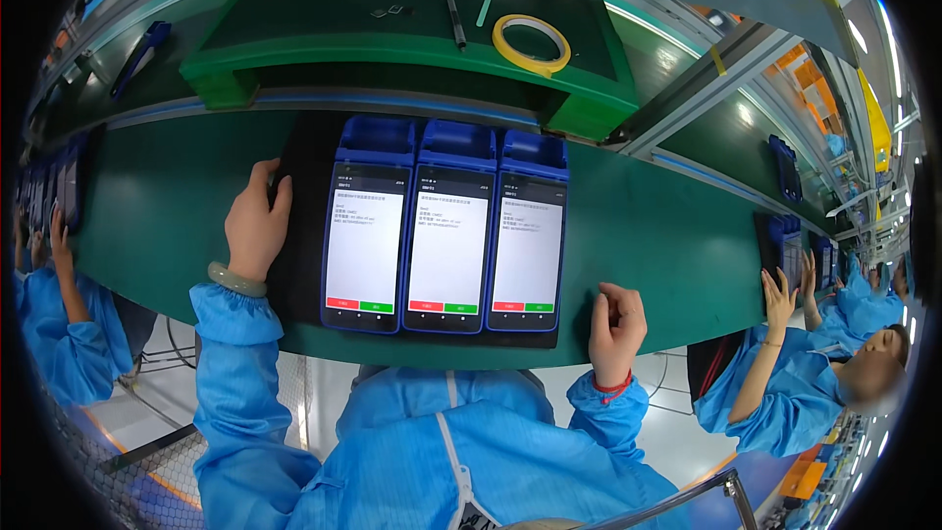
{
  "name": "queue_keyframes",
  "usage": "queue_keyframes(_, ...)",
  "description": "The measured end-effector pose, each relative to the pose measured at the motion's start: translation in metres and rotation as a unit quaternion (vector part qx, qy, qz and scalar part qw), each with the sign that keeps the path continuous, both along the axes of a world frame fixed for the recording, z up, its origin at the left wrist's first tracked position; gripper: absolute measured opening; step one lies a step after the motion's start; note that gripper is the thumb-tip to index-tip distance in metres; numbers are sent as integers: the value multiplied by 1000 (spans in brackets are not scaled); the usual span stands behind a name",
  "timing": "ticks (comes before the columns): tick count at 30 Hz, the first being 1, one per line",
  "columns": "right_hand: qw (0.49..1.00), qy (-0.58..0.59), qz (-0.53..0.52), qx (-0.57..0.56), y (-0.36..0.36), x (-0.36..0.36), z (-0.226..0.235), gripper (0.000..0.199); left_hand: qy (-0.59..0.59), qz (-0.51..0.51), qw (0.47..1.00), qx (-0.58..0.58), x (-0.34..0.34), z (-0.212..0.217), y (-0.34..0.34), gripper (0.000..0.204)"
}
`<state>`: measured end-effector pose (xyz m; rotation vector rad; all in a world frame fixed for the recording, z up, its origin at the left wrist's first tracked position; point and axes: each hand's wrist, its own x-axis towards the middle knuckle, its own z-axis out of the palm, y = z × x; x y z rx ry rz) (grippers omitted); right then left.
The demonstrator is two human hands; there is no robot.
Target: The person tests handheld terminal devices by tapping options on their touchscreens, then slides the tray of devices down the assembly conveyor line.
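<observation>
Three blue handheld payment terminals, the left one (365, 250), the middle one (448, 250) and the right one (528, 250), lie side by side on a black mat (302, 196). Their screens are lit white, each with a red and a green button along the bottom. My left hand (257, 228) rests at the mat's left side, thumb and forefinger apart, holding nothing; it does not touch the terminals. To the right of them, near the table's front edge, my right hand (618, 332) is loosely curled with nothing visible in it.
Beyond the terminals stands a green raised shelf (324, 34). On it lie a yellow tape roll (531, 44), a black marker (452, 15) and a pale green stick (487, 4). Co-workers in blue smocks sit left and right along the green table (677, 236), with more terminals (782, 245).
</observation>
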<state>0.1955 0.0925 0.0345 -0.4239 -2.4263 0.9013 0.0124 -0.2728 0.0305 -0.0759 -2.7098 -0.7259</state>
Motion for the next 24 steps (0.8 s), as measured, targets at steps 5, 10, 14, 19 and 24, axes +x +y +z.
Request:
queue_keyframes(5,992,33,-3,-125,1,-5,-9,9,22,-20,999,20,-1,-2,-4,29)
queue_keyframes(10,994,-3,7,-113,0,-7,-7,9,19,-55,991,123,-8,-10,-17,25)
queue_keyframes(14,998,-24,21,-54,2,-7,-7,5,3,-62,986,154,-8,-7,-16,22)
queue_keyframes(19,999,-26,37,6,-3,-11,2,2,-4,-70,982,174,-10,-9,-19,22)
queue_keyframes(24,999,-24,43,-3,0,-10,1,4,-3,-81,973,215,-12,-13,-22,21)
